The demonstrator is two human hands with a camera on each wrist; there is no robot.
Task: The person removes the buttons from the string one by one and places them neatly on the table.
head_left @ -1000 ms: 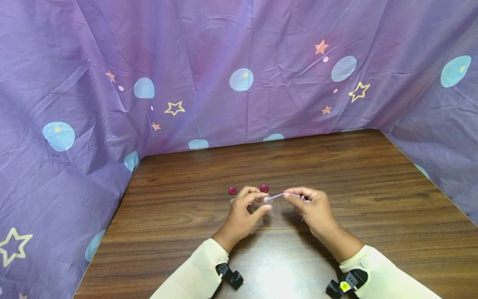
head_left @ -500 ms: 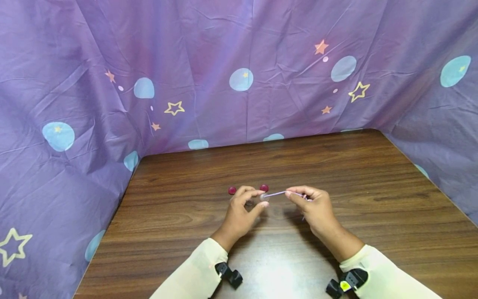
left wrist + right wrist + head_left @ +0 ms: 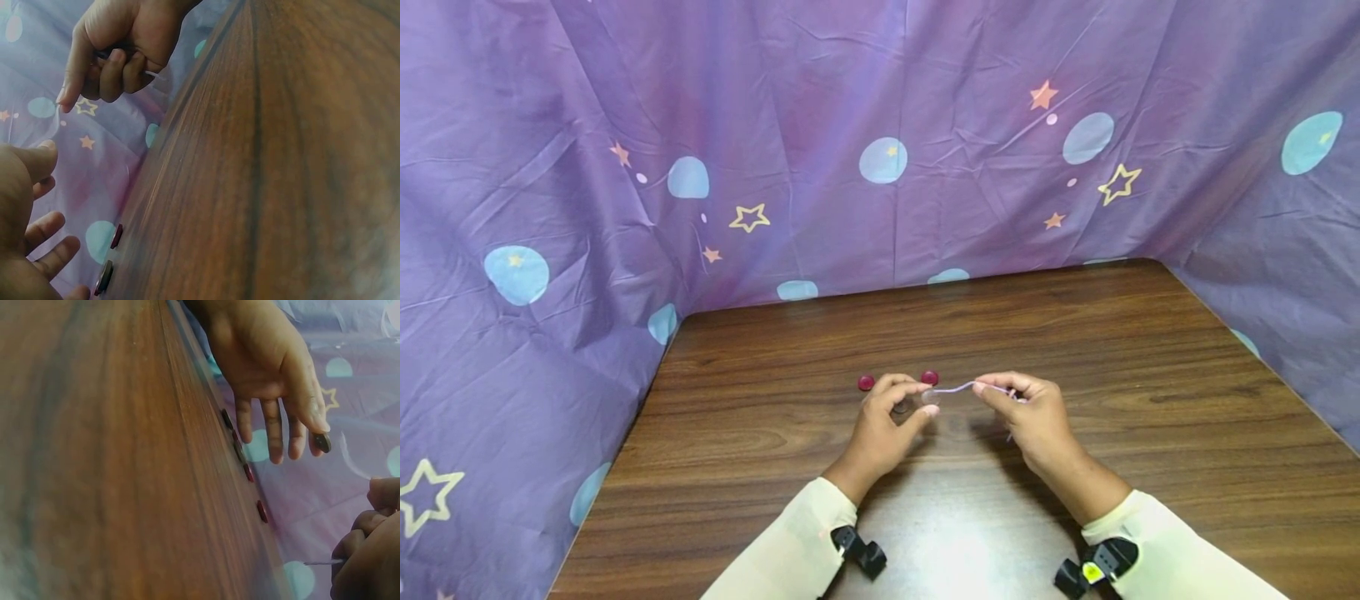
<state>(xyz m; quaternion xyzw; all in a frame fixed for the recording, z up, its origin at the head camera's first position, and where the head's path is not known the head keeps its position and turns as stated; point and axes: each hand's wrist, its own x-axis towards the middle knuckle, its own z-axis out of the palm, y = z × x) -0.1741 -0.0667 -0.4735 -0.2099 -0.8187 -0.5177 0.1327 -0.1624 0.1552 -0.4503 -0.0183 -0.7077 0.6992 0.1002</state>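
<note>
brown wood-grain table (image 3: 760, 358) | red disc (image 3: 866, 382) | another red disc (image 3: 929, 377) nearby | dark disc (image 3: 226, 419)

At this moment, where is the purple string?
In the head view, the purple string spans the gap between the left hand and right hand, right of the red discs.

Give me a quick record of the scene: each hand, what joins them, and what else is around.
left hand: pinches a small round disc between thumb and finger
right hand: pinches a thin purple string
link: string runs from the right hand toward the disc; too small to tell whether it passes through
red discs: two in the head view, on the table
table: brown, wood-grained
backdrop: purple curtain with stars
</note>
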